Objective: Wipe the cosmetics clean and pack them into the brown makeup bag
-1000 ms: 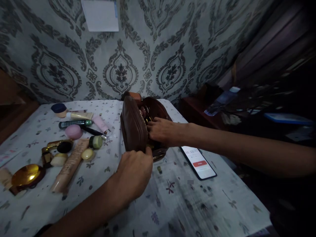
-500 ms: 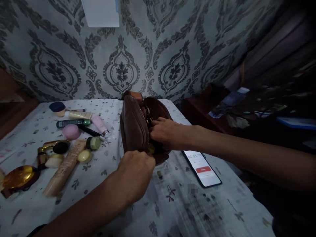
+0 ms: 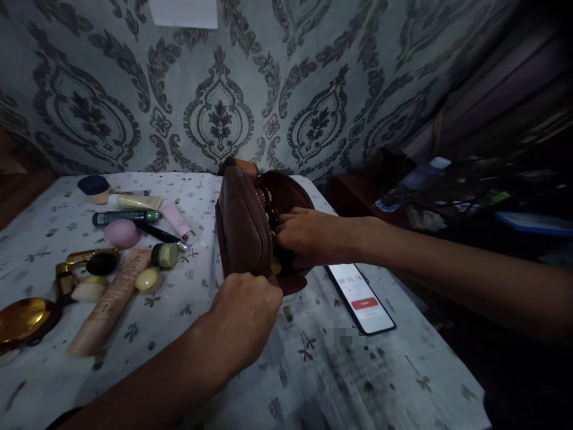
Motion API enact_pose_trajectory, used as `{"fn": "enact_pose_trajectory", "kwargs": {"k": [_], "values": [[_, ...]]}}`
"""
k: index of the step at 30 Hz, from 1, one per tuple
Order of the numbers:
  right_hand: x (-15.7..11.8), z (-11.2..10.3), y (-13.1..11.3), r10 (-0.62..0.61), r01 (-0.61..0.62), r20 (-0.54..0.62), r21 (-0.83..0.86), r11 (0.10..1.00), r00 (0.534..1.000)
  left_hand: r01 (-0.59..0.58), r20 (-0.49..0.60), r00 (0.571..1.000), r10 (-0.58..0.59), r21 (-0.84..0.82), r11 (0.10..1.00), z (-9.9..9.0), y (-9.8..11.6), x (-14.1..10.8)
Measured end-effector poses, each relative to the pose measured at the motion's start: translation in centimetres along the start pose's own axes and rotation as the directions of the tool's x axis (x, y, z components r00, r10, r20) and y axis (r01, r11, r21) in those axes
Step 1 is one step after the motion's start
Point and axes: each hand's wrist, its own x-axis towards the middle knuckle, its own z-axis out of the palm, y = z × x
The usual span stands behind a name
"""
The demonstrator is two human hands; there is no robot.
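Note:
A brown zippered bag (image 3: 242, 224) stands open on the cloth-covered table, its opening turned to the right. My left hand (image 3: 247, 313) is closed on the bag's near edge. Into the opening reaches my right hand (image 3: 304, 236), its fingers curled among the contents; whatever they hold is hidden. Small dark and gold items show inside the bag. To the left lie a beige squeeze tube (image 3: 110, 301), a green-lidded jar (image 3: 165, 255), a pink oval item (image 3: 122, 233), a dark green tube (image 3: 125, 217) and a pink tube (image 3: 176, 220).
A phone (image 3: 364, 304) with a running timer lies right of the bag. An amber round case (image 3: 27, 319) sits at the left edge. Beyond the table's right side are a plastic bottle (image 3: 412, 184) and a blue-edged object (image 3: 535, 224). A patterned curtain (image 3: 219, 113) hangs behind.
The view has shifted slightly, so the table items sit a little further left and higher. Both hands stay at the bag, the right one still inside it.

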Motion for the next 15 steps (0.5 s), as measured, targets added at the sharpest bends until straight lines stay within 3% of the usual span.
{"fn": "enact_pose_trajectory", "kwargs": {"k": [8,15], "values": [[-0.3,0.2,-0.4,0.025,-0.024,0.008,-0.027,0.999,1.000,0.044,-0.111,0.993,-0.041,0.029,0.999,1.2,-0.2,-0.2],[-0.6,0.8,-0.8,-0.034,0.034,-0.023,-0.004,0.999,0.999,0.070,-0.112,0.992,-0.055,0.137,0.988,2.3,0.3,-0.7]]}}
